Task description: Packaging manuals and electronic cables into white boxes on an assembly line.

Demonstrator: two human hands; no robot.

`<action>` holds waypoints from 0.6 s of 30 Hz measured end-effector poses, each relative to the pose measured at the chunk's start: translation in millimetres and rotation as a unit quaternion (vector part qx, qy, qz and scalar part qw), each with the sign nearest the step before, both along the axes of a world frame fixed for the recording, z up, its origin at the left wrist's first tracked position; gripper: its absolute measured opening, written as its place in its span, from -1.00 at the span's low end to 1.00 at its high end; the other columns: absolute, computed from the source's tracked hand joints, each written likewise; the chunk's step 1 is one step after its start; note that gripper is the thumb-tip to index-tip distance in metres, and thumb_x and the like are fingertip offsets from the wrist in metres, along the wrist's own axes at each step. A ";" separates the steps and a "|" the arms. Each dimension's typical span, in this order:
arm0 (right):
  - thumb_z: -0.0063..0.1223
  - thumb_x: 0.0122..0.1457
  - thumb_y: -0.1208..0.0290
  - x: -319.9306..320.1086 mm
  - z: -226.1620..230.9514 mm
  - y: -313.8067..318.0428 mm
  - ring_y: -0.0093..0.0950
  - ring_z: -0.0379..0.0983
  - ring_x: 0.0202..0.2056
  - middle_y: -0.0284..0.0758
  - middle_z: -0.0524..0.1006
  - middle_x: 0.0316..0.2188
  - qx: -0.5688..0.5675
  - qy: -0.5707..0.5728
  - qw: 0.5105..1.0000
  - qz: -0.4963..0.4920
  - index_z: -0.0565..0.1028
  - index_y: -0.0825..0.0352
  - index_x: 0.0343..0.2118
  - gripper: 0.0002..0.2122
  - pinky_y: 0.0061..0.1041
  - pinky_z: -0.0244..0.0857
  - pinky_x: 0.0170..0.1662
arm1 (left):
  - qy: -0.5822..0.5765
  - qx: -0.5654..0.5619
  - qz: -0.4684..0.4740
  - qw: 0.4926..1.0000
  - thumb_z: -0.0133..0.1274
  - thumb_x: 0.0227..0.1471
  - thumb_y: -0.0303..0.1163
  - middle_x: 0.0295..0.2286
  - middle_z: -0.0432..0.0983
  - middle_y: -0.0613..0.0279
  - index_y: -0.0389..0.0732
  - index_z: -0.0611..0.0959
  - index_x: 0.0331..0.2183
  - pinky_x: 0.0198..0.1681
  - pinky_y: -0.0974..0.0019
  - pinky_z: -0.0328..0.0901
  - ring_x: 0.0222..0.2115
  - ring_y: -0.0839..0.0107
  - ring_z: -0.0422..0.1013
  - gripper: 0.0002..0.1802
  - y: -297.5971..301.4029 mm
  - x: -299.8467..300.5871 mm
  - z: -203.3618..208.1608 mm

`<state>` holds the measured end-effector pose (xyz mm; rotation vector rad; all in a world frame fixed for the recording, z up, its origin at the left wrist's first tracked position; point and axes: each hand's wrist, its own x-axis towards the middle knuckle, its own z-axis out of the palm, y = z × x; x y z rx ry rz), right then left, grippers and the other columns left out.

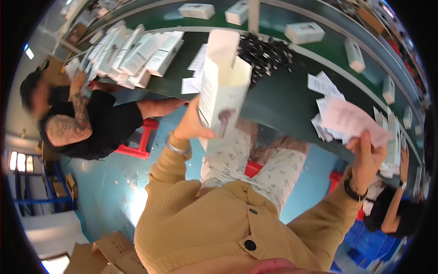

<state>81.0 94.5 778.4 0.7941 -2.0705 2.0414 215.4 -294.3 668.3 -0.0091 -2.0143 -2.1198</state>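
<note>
My left hand (pixel 192 119) is closed round the lower part of a white carton (pixel 221 100). The carton's top flap stands up and its mouth is open toward me, and a dark product picture shows on its front. Over to the right, my right hand (pixel 367 157) pinches a pinkish-white printed sheet (pixel 351 119) by its lower edge. Beneath that sheet lies a loose pile of folded white leaflets (pixel 323 98). Beyond the carton sits a heap of small black parts (pixel 264 54), and some white papers (pixel 193 82) lie at its left.
Several white cartons (pixel 137 52) are stacked at the table's left end. A green conveyor (pixel 269 29) carries spaced-out cartons (pixel 305 33) behind the dark table (pixel 278 105). One person (pixel 82 114) sits at the left; another (pixel 401 210) works at the right beside more cartons (pixel 391 146).
</note>
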 end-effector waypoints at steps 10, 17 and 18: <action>0.02 0.10 0.56 0.6 31.0 -49.2 -0.68 0.25 -0.67 -0.41 0.50 -0.62 0.250 0.053 0.958 0.131 0.55 0.35 -0.31 -0.89 -0.65 0.12 -0.59 | -0.083 0.113 -0.269 0.953 0.42 -0.57 -0.05 -0.02 0.32 0.17 -0.35 0.25 0.10 0.06 0.31 0.13 -0.02 0.40 0.25 0.19 93.9 -7.3 -28.1; 0.24 -0.04 0.34 2.9 13.4 -75.6 -0.62 0.26 -0.59 -0.35 0.48 -0.37 0.315 0.073 0.903 0.281 0.50 0.36 -0.16 -0.64 -0.64 0.16 -0.53 | -0.080 0.128 -0.313 0.938 0.43 -0.56 -0.06 -0.04 0.36 0.11 -0.36 0.24 0.11 0.07 0.24 0.18 -0.01 0.31 0.31 0.20 105.2 -7.4 -36.4; 0.23 -0.03 0.31 -5.0 11.0 -80.9 -0.63 0.26 -0.59 -0.37 0.46 -0.40 0.314 0.087 0.914 0.240 0.50 0.36 -0.16 -0.64 -0.65 0.16 -0.53 | -0.081 0.130 -0.307 0.939 0.43 -0.56 -0.06 -0.04 0.36 0.11 -0.36 0.24 0.11 0.07 0.24 0.18 -0.01 0.31 0.31 0.20 100.9 -2.7 -41.4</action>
